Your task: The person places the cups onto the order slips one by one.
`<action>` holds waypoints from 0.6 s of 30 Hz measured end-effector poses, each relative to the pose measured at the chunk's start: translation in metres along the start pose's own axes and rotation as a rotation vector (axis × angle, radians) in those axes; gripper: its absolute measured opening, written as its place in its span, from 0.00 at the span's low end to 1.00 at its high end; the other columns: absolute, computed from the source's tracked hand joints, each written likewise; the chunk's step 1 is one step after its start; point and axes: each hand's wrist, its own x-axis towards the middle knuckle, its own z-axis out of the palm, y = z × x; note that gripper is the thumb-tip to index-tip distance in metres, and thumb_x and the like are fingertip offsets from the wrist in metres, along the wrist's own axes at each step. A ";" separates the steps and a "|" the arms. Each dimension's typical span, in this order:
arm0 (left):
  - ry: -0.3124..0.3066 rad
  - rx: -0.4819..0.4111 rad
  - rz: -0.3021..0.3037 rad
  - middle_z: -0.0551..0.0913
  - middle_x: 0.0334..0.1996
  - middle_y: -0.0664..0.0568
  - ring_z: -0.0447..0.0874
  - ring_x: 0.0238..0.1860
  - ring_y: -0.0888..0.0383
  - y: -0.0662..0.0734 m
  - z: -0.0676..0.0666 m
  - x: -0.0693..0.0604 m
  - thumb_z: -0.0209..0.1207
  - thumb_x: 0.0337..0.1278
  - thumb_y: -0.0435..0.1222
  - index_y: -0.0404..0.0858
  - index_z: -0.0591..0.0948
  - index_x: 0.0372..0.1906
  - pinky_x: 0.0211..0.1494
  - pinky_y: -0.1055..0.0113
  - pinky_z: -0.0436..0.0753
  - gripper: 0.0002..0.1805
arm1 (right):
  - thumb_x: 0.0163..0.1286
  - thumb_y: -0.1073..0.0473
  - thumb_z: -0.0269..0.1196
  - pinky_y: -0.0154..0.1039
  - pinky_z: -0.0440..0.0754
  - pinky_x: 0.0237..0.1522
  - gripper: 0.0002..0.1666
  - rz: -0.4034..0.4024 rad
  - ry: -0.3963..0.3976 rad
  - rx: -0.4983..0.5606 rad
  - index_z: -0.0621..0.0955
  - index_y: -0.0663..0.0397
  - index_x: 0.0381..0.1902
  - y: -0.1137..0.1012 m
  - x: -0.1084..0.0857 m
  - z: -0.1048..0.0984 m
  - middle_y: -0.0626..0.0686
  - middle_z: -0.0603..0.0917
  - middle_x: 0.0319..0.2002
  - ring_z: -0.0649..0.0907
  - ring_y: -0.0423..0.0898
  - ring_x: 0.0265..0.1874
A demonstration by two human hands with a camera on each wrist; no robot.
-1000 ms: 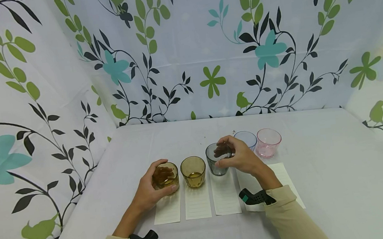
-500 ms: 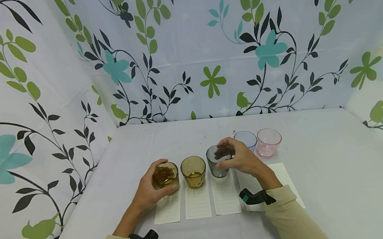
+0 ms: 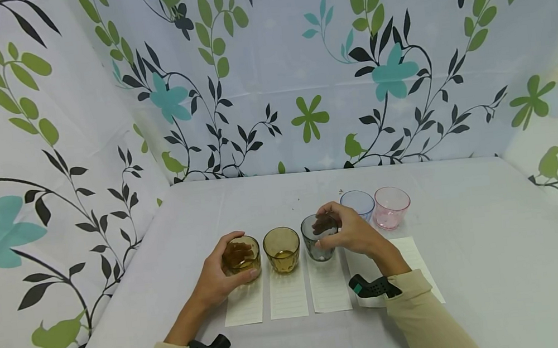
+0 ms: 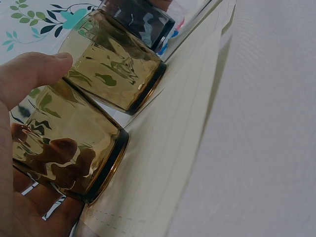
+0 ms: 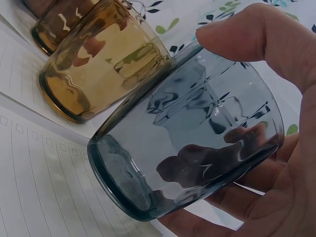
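My left hand [image 3: 214, 276] holds an amber glass [image 3: 248, 262] at the left of a row, thumb on the near side and fingers on the far side. Next to it a second amber glass [image 3: 282, 252] stands upright, untouched, on a paper strip [image 3: 288, 299]. With my right hand [image 3: 354, 233] I grip a smoky grey glass [image 3: 318, 250], just right of the amber pair. Up close in the right wrist view, thumb and fingers span this grey glass [image 5: 197, 123], whose base is at the lined paper [image 5: 44, 168]. The left wrist view shows the held amber glass [image 4: 69, 133] over paper.
Behind my right hand stand a blue-rimmed glass [image 3: 359, 201] and a pink glass [image 3: 392, 211], side by side. More lined paper lies under my right wrist [image 3: 413, 253]. A patterned cloth [image 3: 269, 74] hangs behind the white table [image 3: 487, 243].
The grey glass and my right hand have shifted slightly toward me, onto the far end of a paper strip. My left hand and the amber glasses have stayed put.
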 end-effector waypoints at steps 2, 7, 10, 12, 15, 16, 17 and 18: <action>-0.001 -0.001 0.002 0.78 0.58 0.45 0.80 0.57 0.46 0.000 0.000 0.000 0.74 0.52 0.37 0.54 0.66 0.73 0.60 0.53 0.79 0.43 | 0.53 0.63 0.73 0.46 0.80 0.50 0.36 0.001 -0.006 0.002 0.72 0.67 0.58 0.000 0.000 0.000 0.67 0.83 0.52 0.84 0.60 0.52; 0.001 0.003 0.001 0.78 0.59 0.45 0.79 0.58 0.46 -0.001 0.000 0.000 0.74 0.52 0.37 0.54 0.66 0.73 0.61 0.52 0.79 0.43 | 0.53 0.63 0.73 0.45 0.80 0.50 0.37 0.001 -0.017 0.004 0.71 0.69 0.59 0.002 0.000 0.000 0.66 0.83 0.52 0.84 0.60 0.52; 0.002 0.005 -0.003 0.78 0.59 0.46 0.79 0.58 0.46 -0.001 0.000 0.000 0.74 0.52 0.37 0.55 0.66 0.73 0.61 0.50 0.78 0.43 | 0.52 0.63 0.73 0.45 0.81 0.50 0.38 0.001 -0.023 0.014 0.71 0.69 0.59 0.002 -0.001 0.000 0.68 0.82 0.52 0.84 0.62 0.52; 0.003 0.007 -0.006 0.78 0.59 0.46 0.79 0.58 0.46 -0.001 0.000 0.000 0.74 0.52 0.37 0.55 0.66 0.72 0.61 0.49 0.78 0.43 | 0.52 0.63 0.73 0.44 0.81 0.50 0.38 0.003 -0.028 0.022 0.70 0.70 0.59 0.003 -0.001 0.000 0.68 0.82 0.52 0.83 0.62 0.53; 0.005 0.010 -0.008 0.78 0.59 0.46 0.79 0.58 0.46 -0.001 0.000 0.000 0.74 0.52 0.38 0.56 0.66 0.72 0.61 0.48 0.78 0.43 | 0.52 0.64 0.73 0.42 0.81 0.49 0.38 0.007 -0.036 0.031 0.70 0.71 0.59 0.003 -0.001 0.000 0.69 0.81 0.52 0.83 0.63 0.53; 0.006 0.011 -0.006 0.78 0.59 0.46 0.79 0.58 0.46 -0.001 0.000 0.000 0.74 0.52 0.38 0.56 0.66 0.72 0.61 0.48 0.77 0.43 | 0.52 0.64 0.73 0.42 0.81 0.49 0.38 0.008 -0.038 0.032 0.70 0.71 0.59 0.003 -0.001 0.000 0.70 0.81 0.52 0.83 0.64 0.53; 0.007 0.012 -0.005 0.78 0.59 0.46 0.79 0.58 0.46 -0.001 0.000 0.000 0.74 0.52 0.38 0.56 0.67 0.72 0.61 0.47 0.77 0.43 | 0.52 0.64 0.73 0.41 0.81 0.49 0.38 0.010 -0.039 0.034 0.70 0.71 0.59 0.004 -0.001 -0.001 0.70 0.81 0.52 0.83 0.64 0.53; 0.007 0.012 -0.004 0.78 0.59 0.46 0.79 0.58 0.46 -0.001 0.000 0.000 0.74 0.52 0.37 0.55 0.67 0.72 0.61 0.47 0.77 0.43 | 0.52 0.64 0.73 0.41 0.81 0.49 0.39 0.011 -0.040 0.035 0.70 0.71 0.59 0.004 -0.001 -0.001 0.70 0.81 0.52 0.83 0.64 0.53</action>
